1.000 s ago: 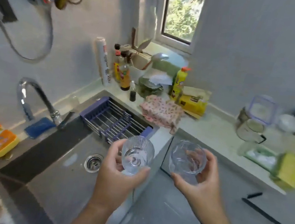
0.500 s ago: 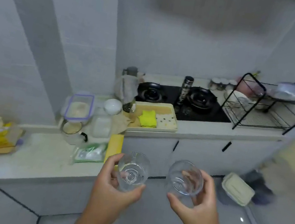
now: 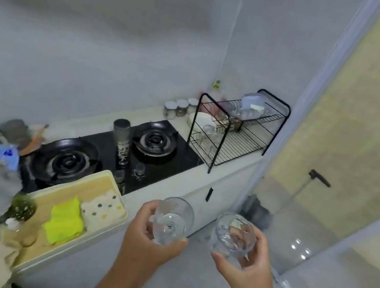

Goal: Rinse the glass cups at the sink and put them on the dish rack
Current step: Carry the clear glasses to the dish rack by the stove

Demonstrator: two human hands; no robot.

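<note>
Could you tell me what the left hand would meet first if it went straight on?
The left hand, gripping a glass cup, would likely meet the counter edge past the stove, dish rack beyond; depth is unclear.

Clear run to the dish rack (image 3: 241, 143).
Open air lies between the left grip (image 3: 145, 242) holding the left cup (image 3: 172, 221), the right grip (image 3: 248, 267) holding the right cup (image 3: 232, 236), and the rack. Its lower shelf is bare at the right; a bowl (image 3: 200, 120) and glasses (image 3: 208, 130) fill the left, containers (image 3: 251, 103) the top. A tall dark cylinder (image 3: 121, 147) stands on the stove (image 3: 181, 160).
</note>
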